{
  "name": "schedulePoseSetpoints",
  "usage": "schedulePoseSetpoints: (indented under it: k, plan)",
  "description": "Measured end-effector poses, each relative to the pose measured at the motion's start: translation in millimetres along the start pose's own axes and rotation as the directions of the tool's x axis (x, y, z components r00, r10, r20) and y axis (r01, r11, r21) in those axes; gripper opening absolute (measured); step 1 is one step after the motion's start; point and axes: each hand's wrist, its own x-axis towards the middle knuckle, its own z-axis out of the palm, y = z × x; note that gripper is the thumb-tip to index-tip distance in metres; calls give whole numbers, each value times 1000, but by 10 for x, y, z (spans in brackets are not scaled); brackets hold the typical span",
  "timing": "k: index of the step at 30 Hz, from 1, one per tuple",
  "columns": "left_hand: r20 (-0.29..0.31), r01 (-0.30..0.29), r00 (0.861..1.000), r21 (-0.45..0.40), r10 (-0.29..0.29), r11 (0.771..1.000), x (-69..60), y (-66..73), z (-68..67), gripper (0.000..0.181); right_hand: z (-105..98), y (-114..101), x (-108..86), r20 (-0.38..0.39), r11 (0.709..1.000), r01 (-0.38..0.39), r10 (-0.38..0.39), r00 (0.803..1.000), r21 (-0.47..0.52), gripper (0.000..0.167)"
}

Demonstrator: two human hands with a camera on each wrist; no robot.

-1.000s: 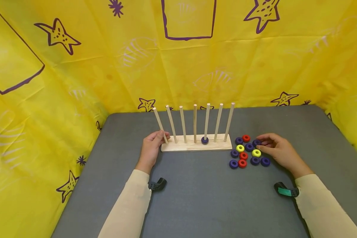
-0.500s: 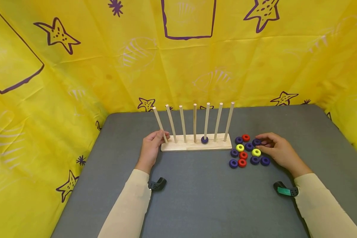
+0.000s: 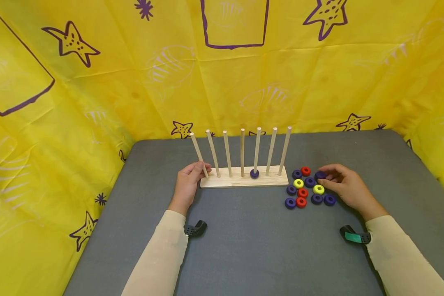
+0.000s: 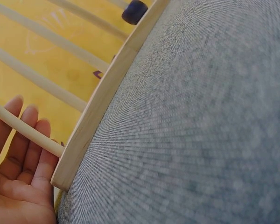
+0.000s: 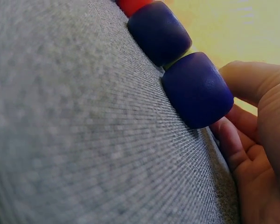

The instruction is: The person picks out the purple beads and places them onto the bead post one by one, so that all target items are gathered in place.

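Observation:
A wooden peg stand (image 3: 228, 181) with several upright pegs holds one dark blue ring (image 3: 254, 174) at the foot of a peg. At its left end, my left hand (image 3: 188, 184) rests around the outermost peg; in the left wrist view its loose fingers (image 4: 30, 140) lie behind that peg. My right hand (image 3: 345, 185) pinches a dark blue ring (image 3: 320, 175) between thumb and fingers at the back right of the loose rings. In the right wrist view, a nearer blue ring (image 5: 198, 88) hides the thumb tip and the pinched ring.
Several loose rings lie right of the stand, among them a red ring (image 3: 301, 202), a yellow ring (image 3: 318, 189) and a blue ring (image 3: 290, 203). The grey tabletop (image 3: 259, 242) meets a yellow printed cloth (image 3: 222, 82) at the back and sides.
The right thumb and fingers have closed on the back-right blue ring, which has shifted slightly. The left hand and stand look unchanged.

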Motion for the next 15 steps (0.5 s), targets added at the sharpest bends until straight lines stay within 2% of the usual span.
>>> schedulePoseSetpoints:
  k: [15]
  plan:
    - [-1,3,1000,7,-3,1000,-4,2,-2,40,-8,-42,-19,-47,1000,-27,27,999,-1,28]
